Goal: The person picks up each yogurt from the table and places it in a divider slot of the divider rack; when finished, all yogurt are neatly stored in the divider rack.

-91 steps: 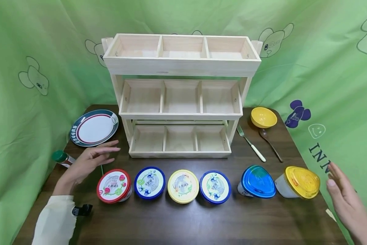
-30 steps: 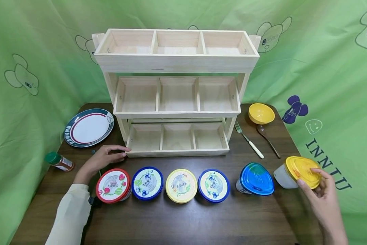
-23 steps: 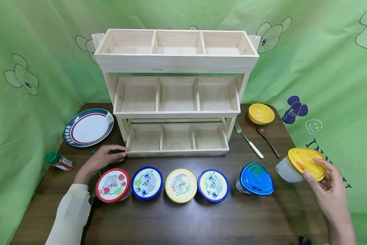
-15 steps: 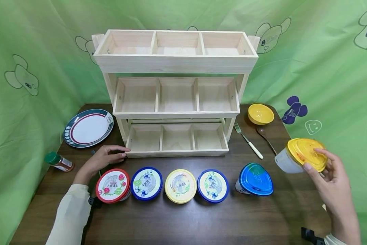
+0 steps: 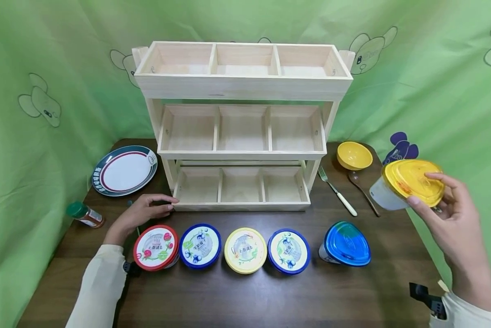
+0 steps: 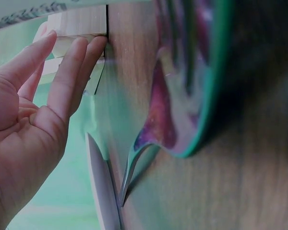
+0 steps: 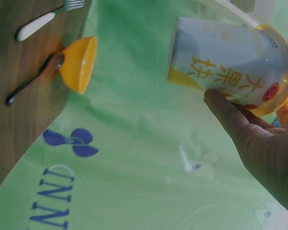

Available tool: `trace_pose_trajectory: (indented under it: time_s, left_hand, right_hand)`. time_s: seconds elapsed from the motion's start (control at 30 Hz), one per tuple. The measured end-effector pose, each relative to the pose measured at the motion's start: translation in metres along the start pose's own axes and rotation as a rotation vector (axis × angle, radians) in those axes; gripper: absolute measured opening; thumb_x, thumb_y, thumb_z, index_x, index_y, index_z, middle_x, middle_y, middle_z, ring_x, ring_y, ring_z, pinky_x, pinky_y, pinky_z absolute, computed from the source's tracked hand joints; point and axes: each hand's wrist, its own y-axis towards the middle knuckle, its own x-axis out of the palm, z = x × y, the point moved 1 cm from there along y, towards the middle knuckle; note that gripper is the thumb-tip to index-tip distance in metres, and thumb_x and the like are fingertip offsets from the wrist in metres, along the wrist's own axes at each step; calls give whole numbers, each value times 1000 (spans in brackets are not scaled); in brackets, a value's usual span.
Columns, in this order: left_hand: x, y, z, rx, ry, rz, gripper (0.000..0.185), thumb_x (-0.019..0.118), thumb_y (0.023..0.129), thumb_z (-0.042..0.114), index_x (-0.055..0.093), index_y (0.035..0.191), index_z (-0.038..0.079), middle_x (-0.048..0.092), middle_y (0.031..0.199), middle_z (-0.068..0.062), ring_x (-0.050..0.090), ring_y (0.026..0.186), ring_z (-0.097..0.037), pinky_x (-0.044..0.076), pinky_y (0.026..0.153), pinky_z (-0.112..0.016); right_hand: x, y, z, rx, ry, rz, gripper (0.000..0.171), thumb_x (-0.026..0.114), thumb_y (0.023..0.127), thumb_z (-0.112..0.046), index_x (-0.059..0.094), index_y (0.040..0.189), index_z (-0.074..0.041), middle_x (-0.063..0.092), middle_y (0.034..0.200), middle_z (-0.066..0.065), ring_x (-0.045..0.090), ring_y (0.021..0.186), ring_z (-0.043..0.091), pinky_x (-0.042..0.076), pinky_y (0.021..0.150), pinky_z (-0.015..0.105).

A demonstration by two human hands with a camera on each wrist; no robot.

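My right hand (image 5: pixel 442 202) holds a white cup with a yellow lid (image 5: pixel 409 183) by its lid rim, lifted above the table's right edge and tilted; the cup (image 7: pixel 230 67) and my right hand (image 7: pixel 252 120) fill the right wrist view. My left hand (image 5: pixel 145 210) rests open on the table with its fingertips (image 6: pixel 86 50) touching the bottom left corner of the three-tier wooden rack (image 5: pixel 241 91). Below it sits a red-lidded cup (image 5: pixel 155 247).
A row of lidded cups runs along the front: blue (image 5: pixel 200 245), yellow (image 5: pixel 245 249), blue (image 5: pixel 288 250), and a blue triangular one (image 5: pixel 345 243). A plate (image 5: pixel 124 169) and spice bottle (image 5: pixel 85 214) lie left. A yellow bowl (image 5: pixel 354 155), fork (image 5: pixel 337 191) and spoon (image 5: pixel 362 187) lie right.
My right hand has taken hold of the yellow-lidded cup and lifted it off the table, up and to the right. The left hand has stayed at the rack's corner.
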Motion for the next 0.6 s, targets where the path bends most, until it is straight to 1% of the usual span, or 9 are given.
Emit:
trace_pose_trajectory:
  time_s: [0.17,0.4,0.6]
  left_hand:
    - [0,1,2,3,9,-1,36,66,110,13,68,141,-4,59,149,-30,68,126,-41,62,97,-32]
    - [-1,1,2,-4,-3,-12,36,66,110,13,68,142,-4,59,149,-31,68,127,-42,62,99,-34]
    - [0,1,3,-16,-24,-17,37,65,110,12,67,143,-5,59,149,-31,67,129,-43,61,101,-35]
  right_hand:
    - [8,9,-6,4,21,-48,67,67,93,23,56,151,-8,58,137,0,65,117,7,54,91,8]
    - [28,25,-18,-22,141,-77,64,64,92,25,58,148,-4,54,139,11,63,118,16,56,92,11]
    - [47,37,-28,-39,105,-93,62,68,93,20,58,149,-4,53,143,11,61,119,19,56,91,11]
